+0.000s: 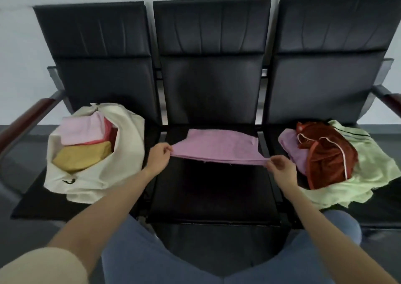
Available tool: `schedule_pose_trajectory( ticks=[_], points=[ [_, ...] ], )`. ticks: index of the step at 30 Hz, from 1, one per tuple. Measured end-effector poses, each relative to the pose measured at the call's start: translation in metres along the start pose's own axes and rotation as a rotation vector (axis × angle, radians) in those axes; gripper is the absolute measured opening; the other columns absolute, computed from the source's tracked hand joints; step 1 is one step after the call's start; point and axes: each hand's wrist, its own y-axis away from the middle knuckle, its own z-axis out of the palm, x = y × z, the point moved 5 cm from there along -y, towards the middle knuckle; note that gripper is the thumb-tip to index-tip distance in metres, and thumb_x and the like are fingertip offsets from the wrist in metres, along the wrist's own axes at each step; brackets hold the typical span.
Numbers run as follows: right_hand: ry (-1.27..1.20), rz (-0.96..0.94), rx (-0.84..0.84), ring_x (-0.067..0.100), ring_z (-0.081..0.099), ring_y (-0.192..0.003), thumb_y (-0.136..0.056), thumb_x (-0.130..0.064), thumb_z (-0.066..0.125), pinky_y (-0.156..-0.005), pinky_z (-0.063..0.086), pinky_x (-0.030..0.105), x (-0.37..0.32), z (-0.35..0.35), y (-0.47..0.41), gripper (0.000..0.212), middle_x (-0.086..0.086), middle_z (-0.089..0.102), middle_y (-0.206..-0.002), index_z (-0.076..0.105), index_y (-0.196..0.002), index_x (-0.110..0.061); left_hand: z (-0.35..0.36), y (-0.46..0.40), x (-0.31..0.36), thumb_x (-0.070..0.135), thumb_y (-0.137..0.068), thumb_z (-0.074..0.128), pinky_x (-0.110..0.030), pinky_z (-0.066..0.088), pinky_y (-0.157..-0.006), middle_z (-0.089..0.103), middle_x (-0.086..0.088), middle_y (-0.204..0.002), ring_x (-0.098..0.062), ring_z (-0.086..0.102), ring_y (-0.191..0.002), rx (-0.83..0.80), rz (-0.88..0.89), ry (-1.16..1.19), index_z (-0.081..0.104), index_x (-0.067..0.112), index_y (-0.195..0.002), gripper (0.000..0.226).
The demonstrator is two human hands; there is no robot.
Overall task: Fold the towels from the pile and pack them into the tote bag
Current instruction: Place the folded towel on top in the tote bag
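Left hand (159, 156) and right hand (280, 168) each pinch near corner of pink towel (219, 148), stretched between them over middle seat (212, 188). Risk: uneven pull skews fold; pinch slip drops layered edge. Tote bag (128, 153) beyond left hand.

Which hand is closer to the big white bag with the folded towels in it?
The left hand. It pinches the purple towel's left corner right beside the tote bag. The right hand pinches the other corner, a whole seat farther away, by the pile.
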Motion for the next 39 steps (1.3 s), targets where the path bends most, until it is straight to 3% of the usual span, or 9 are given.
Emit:
schedule_pose_trajectory(
  ticks=[4,10,16,20,24,27,32,36,39],
  points=[
    [0.037,0.218,-0.078,0.024,0.067,-0.078,-0.080,-0.004,0.074,-0.072,0.054,0.023,0.079,0.021,0.052,0.015,0.004,0.070,-0.078,0.067,-0.083,-0.017,0.054,0.050,-0.067,-0.014,-0.082,0.044,-0.027,0.044,-0.080,0.070,-0.019,-0.090,-0.032,0.065,-0.091,-0.186,-0.149,-0.076,0.071,-0.002,-0.079,0.030],
    [0.034,0.334,-0.116,0.021,0.064,-0.074,-0.078,0.001,0.074,-0.067,0.053,0.020,0.108,0.030,0.092,0.021,0.003,0.068,-0.074,0.066,-0.074,-0.018,0.077,0.098,-0.123,-0.016,-0.077,0.045,-0.029,0.044,-0.081,0.065,-0.018,-0.093,-0.034,0.063,-0.090,-0.253,-0.205,-0.183,0.069,0.001,-0.073,0.030],
    [-0.037,0.399,-0.159,0.021,0.066,-0.072,-0.077,0.001,0.074,-0.076,0.056,0.034,0.110,0.025,0.106,0.016,0.009,0.070,-0.075,0.069,-0.075,-0.014,0.088,0.123,-0.080,0.023,-0.069,0.059,-0.039,0.029,-0.097,0.053,-0.004,-0.109,-0.028,0.047,-0.109,-0.343,-0.135,-0.698,0.069,0.017,-0.090,0.024],
    [-0.049,0.397,-0.198,0.018,0.064,-0.073,-0.077,0.004,0.073,-0.078,0.054,0.034,0.106,0.021,0.107,0.018,0.006,0.070,-0.073,0.070,-0.074,-0.013,0.143,0.143,-0.020,0.024,-0.068,0.064,-0.037,0.026,-0.100,0.052,-0.003,-0.121,-0.025,0.047,-0.117,-0.452,0.253,-0.397,0.063,0.015,-0.110,0.043],
    [-0.040,0.405,-0.272,0.017,0.064,-0.074,-0.078,0.005,0.072,-0.078,0.053,0.032,0.099,0.019,0.103,0.015,0.007,0.070,-0.076,0.071,-0.078,-0.011,0.207,0.154,0.026,0.031,-0.077,0.070,-0.038,0.031,-0.101,0.050,-0.003,-0.127,-0.021,0.045,-0.118,-0.534,0.476,-0.296,0.053,0.014,-0.125,0.053],
    [-0.021,0.427,-0.323,0.017,0.065,-0.076,-0.076,0.006,0.072,-0.078,0.052,0.030,0.097,0.017,0.099,0.015,0.008,0.071,-0.078,0.071,-0.079,-0.009,0.240,0.155,0.049,0.020,-0.076,0.072,-0.039,0.040,-0.093,0.054,-0.008,-0.122,-0.026,0.051,-0.112,-0.521,0.525,-0.244,0.054,0.010,-0.124,0.052],
    [-0.080,0.549,-0.418,0.029,0.070,-0.076,-0.081,0.008,0.065,-0.070,0.059,0.032,0.094,0.012,0.091,0.008,0.020,0.070,-0.083,0.066,-0.087,0.002,0.256,0.153,0.063,0.004,-0.070,0.071,-0.034,0.043,-0.060,0.060,-0.011,-0.089,-0.029,0.058,-0.079,-0.413,0.595,-0.113,0.063,0.003,-0.094,0.025],
    [0.138,0.491,-0.437,0.022,0.066,-0.050,-0.093,-0.003,0.056,-0.042,0.051,0.027,0.098,0.011,0.057,0.005,0.016,0.069,-0.073,0.060,-0.090,-0.004,0.258,0.154,0.060,0.014,-0.079,0.058,-0.032,0.042,-0.053,0.060,-0.008,-0.085,-0.026,0.057,-0.073,-0.392,0.630,-0.079,0.064,0.005,-0.091,0.016],
    [0.294,0.380,-0.368,0.016,0.066,-0.053,-0.091,-0.005,0.056,-0.044,0.050,0.025,0.107,0.024,0.001,0.006,0.014,0.068,-0.076,0.061,-0.088,-0.007,0.255,0.150,0.061,0.025,-0.084,0.049,-0.031,0.045,-0.054,0.063,-0.007,-0.085,-0.026,0.060,-0.073,-0.387,0.614,-0.052,0.064,0.006,-0.092,0.025]
  ],
)
